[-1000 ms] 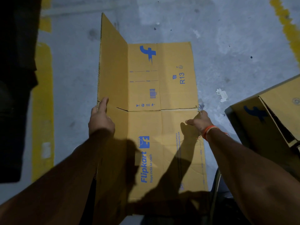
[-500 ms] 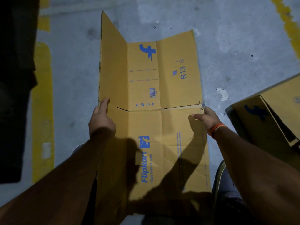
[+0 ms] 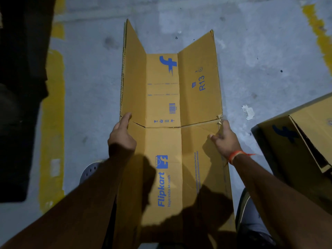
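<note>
1. Flattened box (image 3: 163, 141) spread lengthwise over the floor (image 3: 89, 97), both side panels tilted up
2. Left hand (image 3: 122, 137) gripping the left edge, thumb on the inner face, fingers curled behind
3. Right hand (image 3: 226, 139) pinching the right edge, just beside a torn corner
4. Open floor ahead and to the left; second box (image 3: 294, 151) near on the right
5. Grey concrete, worn yellow lines (image 3: 53, 123), paper scrap (image 3: 248, 112), dim light

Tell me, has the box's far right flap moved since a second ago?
Yes. The right flap has swung up off the floor, tilting inward.
</note>
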{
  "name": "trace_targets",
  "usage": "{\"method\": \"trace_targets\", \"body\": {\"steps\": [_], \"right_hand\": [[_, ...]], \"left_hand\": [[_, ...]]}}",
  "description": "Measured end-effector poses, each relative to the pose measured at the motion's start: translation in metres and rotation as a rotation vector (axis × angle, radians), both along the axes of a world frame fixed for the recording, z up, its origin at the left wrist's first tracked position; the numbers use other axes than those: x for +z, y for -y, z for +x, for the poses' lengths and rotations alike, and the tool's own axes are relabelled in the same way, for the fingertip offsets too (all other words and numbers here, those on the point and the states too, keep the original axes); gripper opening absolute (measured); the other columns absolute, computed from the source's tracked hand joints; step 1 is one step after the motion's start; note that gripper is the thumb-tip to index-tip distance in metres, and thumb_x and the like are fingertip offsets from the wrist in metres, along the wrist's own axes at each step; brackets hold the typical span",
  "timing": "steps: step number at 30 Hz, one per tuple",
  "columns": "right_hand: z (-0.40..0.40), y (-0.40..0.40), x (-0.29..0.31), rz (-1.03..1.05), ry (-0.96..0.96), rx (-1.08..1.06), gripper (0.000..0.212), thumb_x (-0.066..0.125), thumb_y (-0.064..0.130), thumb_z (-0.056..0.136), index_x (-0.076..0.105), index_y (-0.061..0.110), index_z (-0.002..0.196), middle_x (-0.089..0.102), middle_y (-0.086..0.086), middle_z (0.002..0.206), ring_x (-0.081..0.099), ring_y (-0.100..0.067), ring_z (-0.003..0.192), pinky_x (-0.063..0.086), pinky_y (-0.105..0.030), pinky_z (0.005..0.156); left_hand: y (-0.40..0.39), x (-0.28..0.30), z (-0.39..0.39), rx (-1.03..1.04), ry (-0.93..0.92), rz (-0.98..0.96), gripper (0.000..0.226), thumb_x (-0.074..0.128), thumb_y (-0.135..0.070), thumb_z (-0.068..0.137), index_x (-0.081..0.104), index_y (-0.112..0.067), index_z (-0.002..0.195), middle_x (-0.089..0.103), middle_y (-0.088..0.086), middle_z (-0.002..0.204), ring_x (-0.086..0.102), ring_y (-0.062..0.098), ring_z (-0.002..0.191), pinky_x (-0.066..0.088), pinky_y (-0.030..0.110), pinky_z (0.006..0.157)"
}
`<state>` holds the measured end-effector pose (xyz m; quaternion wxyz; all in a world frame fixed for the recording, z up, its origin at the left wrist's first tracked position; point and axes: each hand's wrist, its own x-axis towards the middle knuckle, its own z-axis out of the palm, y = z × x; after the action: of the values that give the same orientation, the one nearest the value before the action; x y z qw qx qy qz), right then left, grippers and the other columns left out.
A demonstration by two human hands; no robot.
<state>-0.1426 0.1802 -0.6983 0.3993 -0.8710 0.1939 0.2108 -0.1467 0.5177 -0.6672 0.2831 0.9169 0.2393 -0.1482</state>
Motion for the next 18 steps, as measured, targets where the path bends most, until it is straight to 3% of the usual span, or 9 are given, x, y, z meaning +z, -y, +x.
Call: {"method": "trace_targets", "body": {"steps": [5, 9, 12, 18], "right_hand": [[0.002, -0.013, 0.014, -0.063, 0.020, 0.023, 0.064, 0.065, 0.016, 0.096, 0.030, 0.019, 0.150, 0.063, -0.028, 0.123, 0.063, -0.043, 0.111, 0.053, -0.050, 0.093], [0.032, -0.022, 0.066, -0.116, 0.038, 0.056, 0.059, 0.064, 0.014, 0.096, 0.033, 0.018, 0.146, 0.066, -0.026, 0.111, 0.066, -0.042, 0.099, 0.057, -0.051, 0.085], [0.078, -0.027, 0.137, -0.164, 0.067, 0.103, 0.054, 0.065, 0.015, 0.095, 0.037, 0.017, 0.142, 0.067, -0.023, 0.104, 0.064, -0.042, 0.097, 0.056, -0.047, 0.084], [0.184, -0.023, 0.352, -0.247, 0.108, 0.218, 0.054, 0.066, 0.015, 0.093, 0.040, 0.016, 0.141, 0.067, -0.022, 0.108, 0.064, -0.041, 0.100, 0.052, -0.040, 0.083]], "left_hand": [[0.003, 0.012, 0.002, 0.003, -0.008, -0.111, 0.087, 0.051, 0.014, 0.089, 0.036, -0.039, 0.155, 0.047, -0.003, 0.155, 0.055, 0.022, 0.130, 0.043, 0.020, 0.092], [0.000, 0.066, 0.029, -0.019, -0.016, -0.122, 0.089, 0.048, 0.016, 0.086, 0.036, -0.039, 0.155, 0.048, -0.002, 0.154, 0.055, 0.026, 0.130, 0.050, 0.029, 0.099], [0.004, 0.139, 0.062, 0.020, 0.006, -0.077, 0.085, 0.047, 0.015, 0.090, 0.037, -0.042, 0.152, 0.051, 0.000, 0.152, 0.055, 0.032, 0.130, 0.050, 0.037, 0.100], [0.016, 0.342, 0.132, 0.082, 0.114, -0.120, 0.076, 0.046, 0.014, 0.094, 0.041, -0.031, 0.154, 0.057, 0.009, 0.143, 0.059, 0.025, 0.113, 0.050, 0.029, 0.089]]}}
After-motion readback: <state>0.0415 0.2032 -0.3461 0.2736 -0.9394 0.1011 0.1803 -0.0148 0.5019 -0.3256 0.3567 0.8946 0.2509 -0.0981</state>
